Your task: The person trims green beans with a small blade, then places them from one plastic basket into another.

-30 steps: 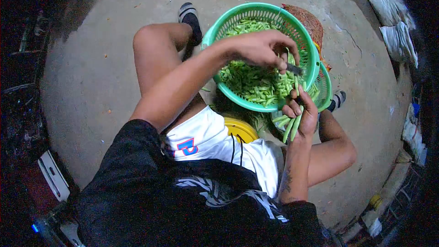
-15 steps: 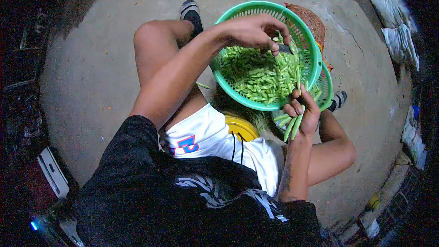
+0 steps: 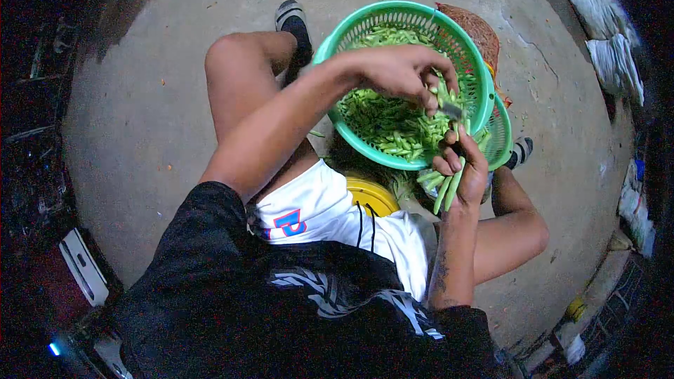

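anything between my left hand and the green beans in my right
Only the dark blade the left hand holds, near the upper ends of the green beans in the right hand; nothing else visible.

The big round basket is shiny green plastic, full of holes. Behind it, the net sack looks rough. The floor around the basket is dull, hard and gray. Nearest the basket, the shorts are soft white cloth.
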Demonstrator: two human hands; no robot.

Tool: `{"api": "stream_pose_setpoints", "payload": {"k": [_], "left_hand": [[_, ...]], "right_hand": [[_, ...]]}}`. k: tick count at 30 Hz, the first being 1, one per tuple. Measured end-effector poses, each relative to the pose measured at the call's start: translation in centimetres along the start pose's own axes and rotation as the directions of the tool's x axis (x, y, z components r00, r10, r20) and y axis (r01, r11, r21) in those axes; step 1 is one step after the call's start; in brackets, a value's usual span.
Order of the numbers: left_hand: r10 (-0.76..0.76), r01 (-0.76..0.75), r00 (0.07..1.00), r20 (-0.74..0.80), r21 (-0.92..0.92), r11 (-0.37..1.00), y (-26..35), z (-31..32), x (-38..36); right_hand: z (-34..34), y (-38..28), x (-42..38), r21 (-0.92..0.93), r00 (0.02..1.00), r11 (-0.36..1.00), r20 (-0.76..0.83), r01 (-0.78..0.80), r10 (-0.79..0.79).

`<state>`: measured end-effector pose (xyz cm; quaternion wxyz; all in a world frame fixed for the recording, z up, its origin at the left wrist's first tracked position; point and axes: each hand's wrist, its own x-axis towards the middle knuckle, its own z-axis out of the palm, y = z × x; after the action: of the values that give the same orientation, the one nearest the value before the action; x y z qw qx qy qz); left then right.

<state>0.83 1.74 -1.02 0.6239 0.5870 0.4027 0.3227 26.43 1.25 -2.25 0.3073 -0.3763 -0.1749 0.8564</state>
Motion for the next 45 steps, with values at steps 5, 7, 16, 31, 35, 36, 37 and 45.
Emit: {"api": "stream_pose_setpoints", "payload": {"k": [5, 7, 16, 31, 35, 36, 37, 45], "left_hand": [[0.091, -0.092, 0.996, -0.007, -0.031, 0.995, -0.3, -0.3, 0.0], [0.095, -0.092, 0.995, -0.034, 0.076, 0.993, -0.1, 0.1, -0.1], [0.042, -0.049, 0.994, -0.097, -0.067, 0.997, -0.1, -2.7, -0.8], [0.111, -0.112, 0.994, 0.019, 0.082, 0.990, 0.0, 0.9, 0.1], [0.195, -0.195, 0.981, 0.013, 0.105, 0.975, -0.2, -0.7, 0.1], [0.193, -0.193, 0.981, 0.012, 0.110, 0.975, -0.2, -0.9, 0.0], [0.160, -0.160, 0.987, 0.007, 0.099, 0.982, -0.2, -1.0, 0.0], [0.174, -0.176, 0.984, 0.042, 0.040, 0.984, 0.4, -0.3, 0.0]], "right_hand": [[0.2, -0.1, -0.2, -0.024, 0.997, 0.998, 0.040, -0.058, 0.059], [0.0, 0.1, -0.2, -0.029, 0.996, 0.996, 0.038, -0.079, 0.080], [-0.7, -0.1, 0.0, 0.088, 0.985, 0.988, 0.123, -0.129, 0.118], [-0.4, 0.3, 0.2, 0.128, 0.982, 0.984, 0.161, -0.123, 0.102], [-0.8, 0.1, 0.2, 0.126, 0.971, 0.982, 0.214, -0.137, 0.108], [-0.7, 0.2, 0.2, 0.128, 0.970, 0.982, 0.219, -0.138, 0.108], [-0.6, 0.2, 0.1, 0.116, 0.975, 0.985, 0.196, -0.127, 0.103], [-0.2, 0.3, 0.0, 0.072, 0.991, 0.993, 0.103, -0.091, 0.084]]}}
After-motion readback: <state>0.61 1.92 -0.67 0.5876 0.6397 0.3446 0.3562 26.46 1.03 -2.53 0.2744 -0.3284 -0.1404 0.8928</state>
